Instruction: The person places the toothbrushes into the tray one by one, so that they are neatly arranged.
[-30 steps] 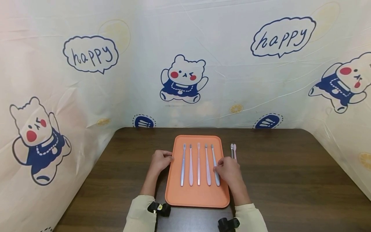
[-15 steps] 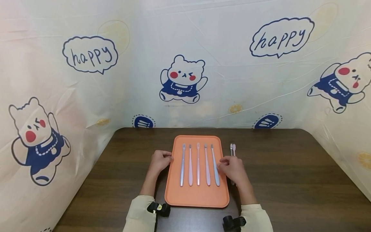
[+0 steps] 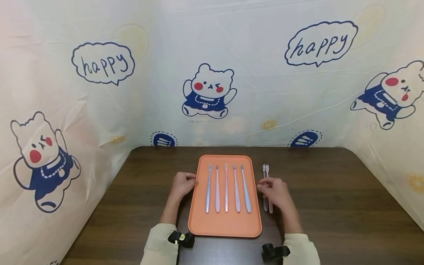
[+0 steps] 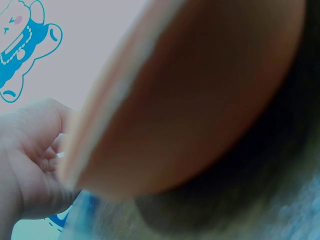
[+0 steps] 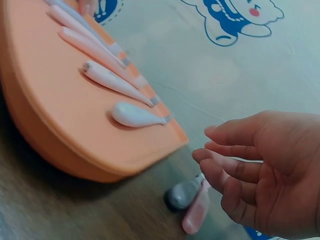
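Note:
Along the left rim of an orange tray (image 3: 225,226), my left hand (image 3: 182,184) grips the edge; in the left wrist view the tray hides its fingertips. Several toothbrushes lie side by side on the tray, heads toward the back, a blue one (image 3: 247,198) rightmost. My right hand (image 3: 275,189) hovers just right of the tray with fingers loosely bent and nothing in them. It overlaps two toothbrushes on the table, a grey one (image 5: 182,194) and a pink one (image 5: 197,212). Their handle ends show below the hand in the right wrist view.
The dark wooden table (image 3: 331,198) extends to both sides of the tray. A pale printed cloth (image 3: 212,33) with bears and "happy" bubbles hangs behind and along both sides.
My right hand has let go of the blue toothbrush on the tray and moved right, past the tray's rim, toward the two toothbrushes on the table. The left hand stays at the rim.

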Demonstrator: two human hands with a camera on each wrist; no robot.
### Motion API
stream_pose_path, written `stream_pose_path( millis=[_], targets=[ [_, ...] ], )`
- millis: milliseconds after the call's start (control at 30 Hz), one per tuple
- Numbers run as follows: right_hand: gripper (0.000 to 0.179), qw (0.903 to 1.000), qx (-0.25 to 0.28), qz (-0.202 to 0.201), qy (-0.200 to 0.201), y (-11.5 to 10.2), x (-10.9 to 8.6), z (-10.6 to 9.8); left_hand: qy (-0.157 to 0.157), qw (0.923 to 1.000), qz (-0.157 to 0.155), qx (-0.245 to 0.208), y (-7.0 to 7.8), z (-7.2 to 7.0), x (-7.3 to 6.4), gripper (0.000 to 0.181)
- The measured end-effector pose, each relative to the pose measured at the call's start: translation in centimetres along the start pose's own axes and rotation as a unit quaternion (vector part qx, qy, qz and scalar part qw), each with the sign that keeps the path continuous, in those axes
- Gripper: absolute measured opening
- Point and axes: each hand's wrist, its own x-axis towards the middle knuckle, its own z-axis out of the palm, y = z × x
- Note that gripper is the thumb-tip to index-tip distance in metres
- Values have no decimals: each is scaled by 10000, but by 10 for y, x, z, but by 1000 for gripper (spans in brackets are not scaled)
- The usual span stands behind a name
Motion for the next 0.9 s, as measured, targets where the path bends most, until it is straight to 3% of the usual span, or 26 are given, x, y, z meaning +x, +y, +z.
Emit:
stream_pose_path(
  millis=[500, 900],
  targets=[
    [31, 9997, 14, 136, 211, 18, 2, -17, 28, 10000, -38, 15, 1, 1, 0, 25],
    [45, 9963, -334, 783, -77, 27, 1, -24, 42, 10000, -34, 3, 1, 1, -1, 26]
  ],
)
